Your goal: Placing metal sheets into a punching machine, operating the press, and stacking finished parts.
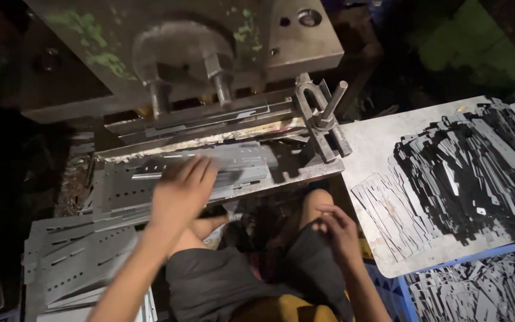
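Paint in green patches (pixel 93 42) marks the grey body of the press (pixel 168 48) at the top of the view; no package or label shows anywhere. The left hand (pixel 183 194) lies palm down on a punched metal sheet (pixel 233 164) that rests on the press bed (pixel 305 173), its fingers (pixel 201 170) stretched forward and close together, blurred by motion, so it is hard to tell whether they press or grip the sheet. More punched sheets (pixel 84 262) lie stacked at the lower left, partly cut off by the frame's edge. The right hand (pixel 338 229) rests on the person's knee, fingers curled and pinching the dark cloth of the shorts (pixel 239 286). To the right, a grey metal plate (pixel 377 143) serves as a tabletop and carries a heap of thin dark metal strips (pixel 472 173), with a smaller fan of pale strips (pixel 388 209) just beside it. A blue crate (pixel 400 292) beneath holds further strips, only partly seen. The surroundings beyond the press are too dark to make out. The left forearm reaches up diagonally; the right bends inward.
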